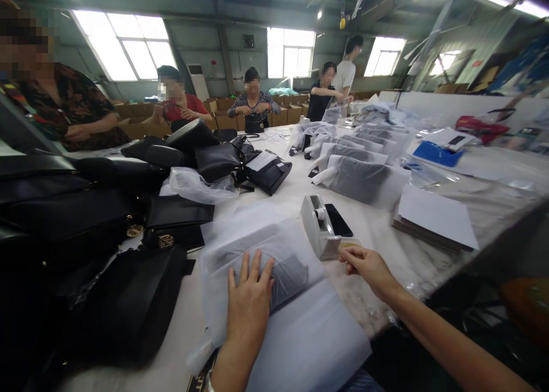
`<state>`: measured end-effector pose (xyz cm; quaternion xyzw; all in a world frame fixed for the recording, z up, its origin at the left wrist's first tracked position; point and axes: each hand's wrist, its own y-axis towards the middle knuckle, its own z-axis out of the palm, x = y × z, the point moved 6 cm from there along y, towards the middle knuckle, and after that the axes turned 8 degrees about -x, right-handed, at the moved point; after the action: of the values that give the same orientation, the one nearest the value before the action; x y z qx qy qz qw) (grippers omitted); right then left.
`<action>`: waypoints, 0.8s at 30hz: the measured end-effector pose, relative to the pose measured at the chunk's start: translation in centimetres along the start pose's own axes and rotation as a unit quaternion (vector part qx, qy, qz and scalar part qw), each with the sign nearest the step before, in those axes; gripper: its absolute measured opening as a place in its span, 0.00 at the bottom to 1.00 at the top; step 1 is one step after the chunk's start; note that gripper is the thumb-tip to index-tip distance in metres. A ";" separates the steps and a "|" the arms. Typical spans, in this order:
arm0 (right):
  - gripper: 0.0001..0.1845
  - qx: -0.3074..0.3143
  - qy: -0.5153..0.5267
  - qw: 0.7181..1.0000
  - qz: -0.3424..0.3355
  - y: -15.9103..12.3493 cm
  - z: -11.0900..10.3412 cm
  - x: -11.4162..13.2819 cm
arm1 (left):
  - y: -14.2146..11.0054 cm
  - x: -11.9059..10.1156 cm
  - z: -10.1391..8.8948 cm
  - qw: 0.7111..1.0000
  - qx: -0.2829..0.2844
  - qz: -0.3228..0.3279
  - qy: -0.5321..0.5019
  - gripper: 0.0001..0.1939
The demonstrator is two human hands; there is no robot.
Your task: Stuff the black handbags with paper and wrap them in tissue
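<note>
My left hand (pixel 251 292) lies flat, fingers spread, on a dark bag (pixel 287 269) wrapped in thin white tissue paper (pixel 274 232). More of the paper extends below the bag toward me. To the right, my right hand (pixel 364 264) pinches a strip of clear tape at the front end of a white tape dispenser (pixel 315 226). The strip is thin and only partly visible. Directly behind the dispenser a black phone (pixel 338 220) rests on the table.
Black handbags (pixel 124 300) are heaped along the left. Wrapped bags (pixel 360 178) stand in a row at the back right, near a stack of white cardboard sheets (pixel 435 215) and a blue packet (pixel 437 152). Several people work around the table's far side, with cardboard boxes (pixel 223 119) behind.
</note>
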<state>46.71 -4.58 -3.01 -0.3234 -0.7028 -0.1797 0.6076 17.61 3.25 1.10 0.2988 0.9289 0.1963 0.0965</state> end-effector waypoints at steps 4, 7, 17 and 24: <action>0.22 0.027 -0.039 0.999 0.002 0.5 -0.8 0.4 | 0.1 0.1 -0.1 1.000 0.000 -0.003 -0.003 0.20; 0.22 0.052 -0.046 0.997 0.034 1.0 -0.8 -0.2 | 0.1 0.2 0.1 1.000 -0.005 0.000 -0.005 0.20; 0.12 0.027 -0.339 0.907 -0.248 -0.4 -2.0 3.2 | -0.2 0.5 0.7 1.000 -0.005 0.010 -0.008 0.21; 0.13 0.277 -0.366 0.801 -0.384 -0.5 3.1 10.1 | -0.1 0.4 0.5 1.000 -0.008 0.003 -0.008 0.21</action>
<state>43.55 -0.55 6.28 0.1132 -0.9593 -0.0643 0.2506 17.37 3.56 0.55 0.3025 0.9254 0.2020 0.1061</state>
